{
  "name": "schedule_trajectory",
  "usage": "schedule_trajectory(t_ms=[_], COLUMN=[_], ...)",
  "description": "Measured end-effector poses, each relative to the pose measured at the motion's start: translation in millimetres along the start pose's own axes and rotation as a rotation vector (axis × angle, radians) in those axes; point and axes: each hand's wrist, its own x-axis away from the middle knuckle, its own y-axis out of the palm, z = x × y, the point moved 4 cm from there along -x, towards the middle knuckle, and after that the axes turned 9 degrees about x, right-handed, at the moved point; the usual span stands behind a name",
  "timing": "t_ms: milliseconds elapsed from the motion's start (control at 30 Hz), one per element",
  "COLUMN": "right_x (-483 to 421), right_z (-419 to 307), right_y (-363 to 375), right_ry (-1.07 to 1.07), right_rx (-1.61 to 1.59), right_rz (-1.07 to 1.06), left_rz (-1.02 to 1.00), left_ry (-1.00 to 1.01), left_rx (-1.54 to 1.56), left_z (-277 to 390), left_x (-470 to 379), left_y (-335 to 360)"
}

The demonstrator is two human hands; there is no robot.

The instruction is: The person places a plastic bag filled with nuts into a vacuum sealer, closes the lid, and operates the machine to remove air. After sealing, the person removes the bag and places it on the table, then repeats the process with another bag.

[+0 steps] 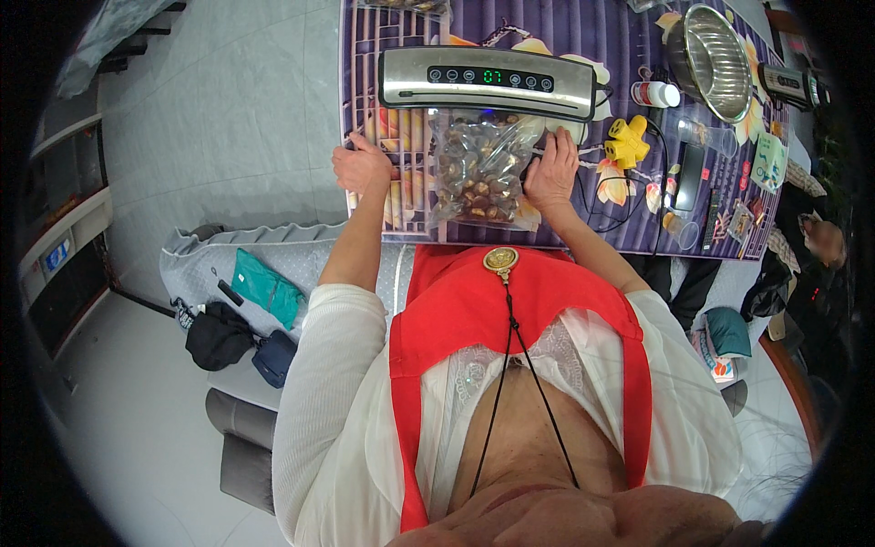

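Note:
A silver vacuum sealer [487, 81] with a lit green display lies across the table in front of me. The top end of a clear plastic bag [478, 167] runs under its front edge. Inside the bag are many small brown nut-like pieces, bunched mostly in the lower half. My left hand [362, 164] rests at the table's left edge, fingers curled, apart from the bag; whether it grips anything is hidden. My right hand [552, 167] lies beside the bag's right side, palm down, its fingers extended towards the sealer. It appears to hold nothing.
Right of my right hand are a yellow plug adapter [626, 142], black cables, a white bottle [656, 94], a steel bowl [709, 63], clear plastic cups [718, 139] and a dark phone [689, 176]. A person [820, 239] is at the far right. A sofa [328, 239] stands along the table's near side.

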Motion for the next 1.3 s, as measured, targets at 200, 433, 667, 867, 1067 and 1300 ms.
schedule_trajectory(t_ms=[200,433,667,867,1067,1300], right_x=[0.2,-0.1,-0.8,0.0,0.1,0.1], right_z=[0.9,0.1,-0.1,-0.9,-0.5,-0.9], right_y=[0.5,0.1,-0.5,-1.4,0.3,-0.5], right_ry=[-0.002,0.003,-0.001,0.001,-0.008,-0.011], right_rx=[0.001,0.001,0.000,-0.004,0.011,0.011], right_rz=[-0.003,-0.006,-0.010,-0.001,0.018,0.011], left_rz=[-0.004,-0.021,-0.018,-0.007,-0.018,-0.004], left_ry=[0.000,0.005,0.007,0.012,0.008,0.005], left_rx=[-0.005,0.002,-0.009,0.000,0.015,0.020], left_z=[1.8,2.6,3.6,3.8,3.0,1.1], left_x=[1.0,1.0,0.6,1.6,1.1,0.3], left_y=[-2.0,-4.1,-5.1,-5.9,-5.9,-3.0])
